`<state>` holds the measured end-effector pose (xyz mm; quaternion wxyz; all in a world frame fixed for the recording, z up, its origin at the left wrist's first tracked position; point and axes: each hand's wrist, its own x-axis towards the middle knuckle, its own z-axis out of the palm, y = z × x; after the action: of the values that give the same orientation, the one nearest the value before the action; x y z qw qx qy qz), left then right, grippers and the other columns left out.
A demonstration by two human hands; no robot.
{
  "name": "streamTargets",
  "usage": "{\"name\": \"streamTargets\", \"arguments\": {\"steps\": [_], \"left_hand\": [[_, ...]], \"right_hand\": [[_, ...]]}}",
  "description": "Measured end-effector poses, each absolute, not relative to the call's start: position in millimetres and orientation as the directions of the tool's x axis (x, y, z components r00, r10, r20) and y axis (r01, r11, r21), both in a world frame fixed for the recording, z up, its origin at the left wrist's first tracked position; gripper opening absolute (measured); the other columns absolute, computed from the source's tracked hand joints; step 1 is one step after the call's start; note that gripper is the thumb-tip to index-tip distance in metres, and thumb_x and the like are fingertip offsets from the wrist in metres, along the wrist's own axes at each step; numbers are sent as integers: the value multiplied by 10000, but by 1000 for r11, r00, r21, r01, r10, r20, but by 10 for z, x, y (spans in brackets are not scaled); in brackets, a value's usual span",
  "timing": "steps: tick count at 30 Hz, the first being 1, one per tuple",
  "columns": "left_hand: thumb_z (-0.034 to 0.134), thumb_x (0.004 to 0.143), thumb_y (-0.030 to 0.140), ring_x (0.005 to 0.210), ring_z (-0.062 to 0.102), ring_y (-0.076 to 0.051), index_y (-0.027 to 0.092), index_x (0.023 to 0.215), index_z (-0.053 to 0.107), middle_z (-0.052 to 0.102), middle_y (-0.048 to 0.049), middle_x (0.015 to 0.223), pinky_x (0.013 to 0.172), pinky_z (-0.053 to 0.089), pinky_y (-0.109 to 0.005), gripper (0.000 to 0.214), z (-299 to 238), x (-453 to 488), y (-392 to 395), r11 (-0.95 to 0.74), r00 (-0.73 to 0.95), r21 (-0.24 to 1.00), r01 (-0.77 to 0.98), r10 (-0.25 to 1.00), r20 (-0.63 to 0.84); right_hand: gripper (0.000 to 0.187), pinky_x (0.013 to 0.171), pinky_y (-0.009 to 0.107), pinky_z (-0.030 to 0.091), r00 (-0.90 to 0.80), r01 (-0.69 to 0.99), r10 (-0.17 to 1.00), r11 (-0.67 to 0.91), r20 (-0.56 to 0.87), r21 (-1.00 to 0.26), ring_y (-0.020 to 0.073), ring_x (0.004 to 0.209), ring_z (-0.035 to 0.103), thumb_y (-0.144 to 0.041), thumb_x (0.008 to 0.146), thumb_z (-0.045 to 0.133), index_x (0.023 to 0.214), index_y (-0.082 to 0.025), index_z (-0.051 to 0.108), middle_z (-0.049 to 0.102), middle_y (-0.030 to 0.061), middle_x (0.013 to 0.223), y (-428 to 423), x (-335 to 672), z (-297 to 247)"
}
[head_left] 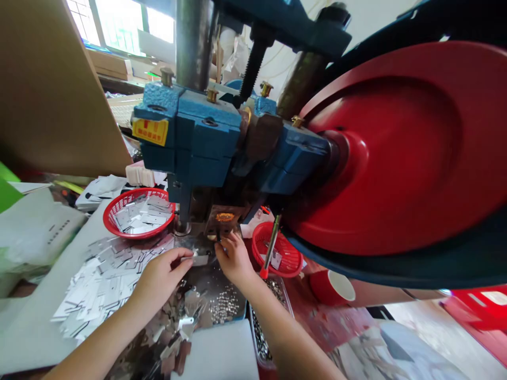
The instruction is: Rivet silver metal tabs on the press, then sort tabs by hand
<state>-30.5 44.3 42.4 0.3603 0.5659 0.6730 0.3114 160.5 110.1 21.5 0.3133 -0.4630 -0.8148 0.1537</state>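
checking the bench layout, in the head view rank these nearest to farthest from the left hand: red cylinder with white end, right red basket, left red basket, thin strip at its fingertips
1. thin strip: at the left hand's fingertips
2. left red basket: beyond the hand, slightly left
3. right red basket: past the right hand
4. red cylinder: farther right

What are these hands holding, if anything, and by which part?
The left hand pinches a small flat plate by its left end. The right hand is at the press; whether it grips anything cannot be told.
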Motion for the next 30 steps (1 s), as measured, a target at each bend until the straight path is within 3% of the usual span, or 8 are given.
{"name": "streamTargets", "arguments": {"steps": [4,8,11,18,23,26,30], "left_hand": [[513,810,390,909,637,-239,232,909,674,710,-32,952,848,467,-379,246,378,-141,667,6,-88,821,570,995,53],[519,779,340,1003,601,-266,179,891,679,667,-93,999,941,429,-411,253,286,-47,879,-42,-109,801,598,985,134],[509,762,325,1078,574,-272,148,951,678,647,-119,1079,990,401,-404,309,214,-39,987,-43,-86,808,587,990,115],[412,795,286,1056,615,-241,211,1092,650,702,-38,1078,942,455,-380,387,160,18,1105,-50,50,847,529,998,28],[475,807,368,1185,528,-250,207,1211,573,602,-54,1272,1038,362,-388,445,255,-199,932,-59,27,833,550,998,53],[459,841,437,1147,539,-249,239,1122,608,615,-49,1222,1004,383,-391,375,319,-485,637,-35,11,768,640,999,36],[453,856,394,963,593,-238,269,915,678,669,-33,1006,878,446,-390,264,322,-659,295,-103,176,617,780,983,-59]], "right_hand": [[191,820,291,456,-266,500,869,495,418,-711,167,900,572,-185,872,519,984,-218,670,618,45,927,1019,1655,136],[93,839,303,461,-154,520,921,384,359,-763,178,920,570,-206,798,632,875,-220,681,603,45,950,1075,1571,56],[95,843,300,465,-98,509,945,316,311,-800,174,915,569,-165,774,620,851,-198,666,598,50,964,1165,1514,22],[185,880,295,457,-113,428,960,280,257,-859,169,943,574,-129,753,562,907,-195,641,600,36,962,1282,1441,-58],[221,853,302,461,-59,434,948,306,312,-848,178,925,568,-204,799,539,1001,-193,629,609,57,1002,1158,1544,25],[213,781,290,476,-57,436,955,286,291,-853,167,842,579,-269,835,516,997,-203,637,619,49,960,961,1728,119],[185,798,297,475,-108,447,977,215,186,-868,167,845,595,-245,842,492,919,-216,658,640,28,891,660,1934,179]]}}
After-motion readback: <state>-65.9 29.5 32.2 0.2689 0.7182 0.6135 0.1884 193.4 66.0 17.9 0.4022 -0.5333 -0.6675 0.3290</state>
